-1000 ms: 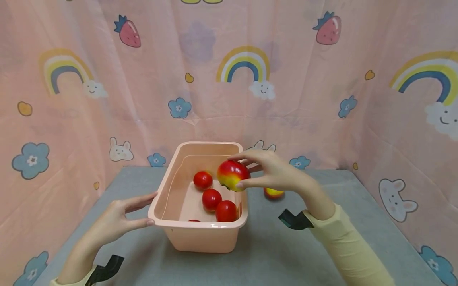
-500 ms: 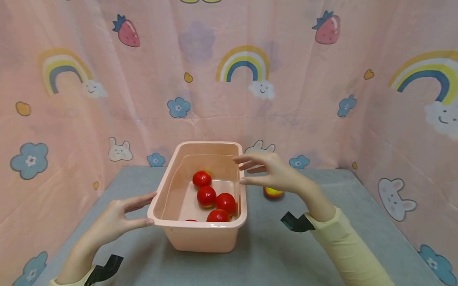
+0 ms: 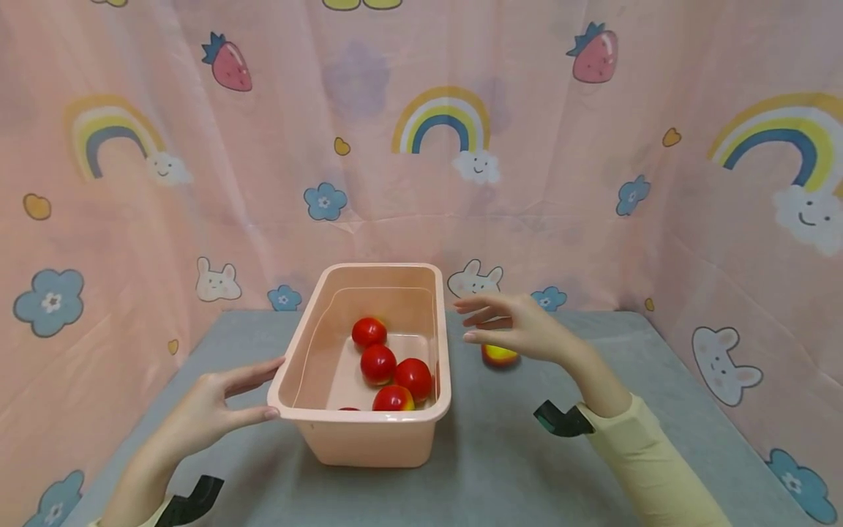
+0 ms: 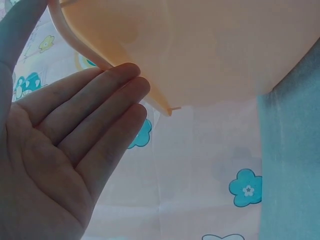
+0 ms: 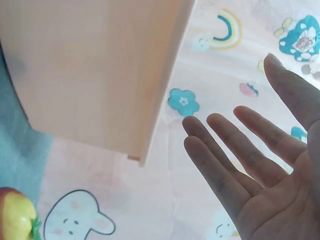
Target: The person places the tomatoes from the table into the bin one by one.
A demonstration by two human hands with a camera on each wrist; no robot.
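A pale pink plastic bin (image 3: 369, 443) stands on the table with several shiny red fruits inside, among them a red fruit (image 3: 378, 364) in the middle and a red-and-yellow fruit (image 3: 393, 400) by the front wall. My left hand (image 3: 197, 413) touches the bin's left rim with straight fingers, also seen in the left wrist view. Right of the bin, my right hand (image 3: 516, 323) hovers with relaxed fingers and holds nothing. Below and behind it lies another red-and-yellow fruit (image 3: 499, 356), partly hidden by the hand; its green leafy top shows in the right wrist view.
A grey cloth covers the table (image 3: 527, 446). Behind and at both sides hangs a pink printed curtain (image 3: 263, 183). The bin's front wall hides part of one more red fruit (image 3: 349, 409).
My right hand has let go of a red-and-yellow fruit into the bin and moved right, past the rim. The fruits inside have shifted. My left hand has stayed at the rim.
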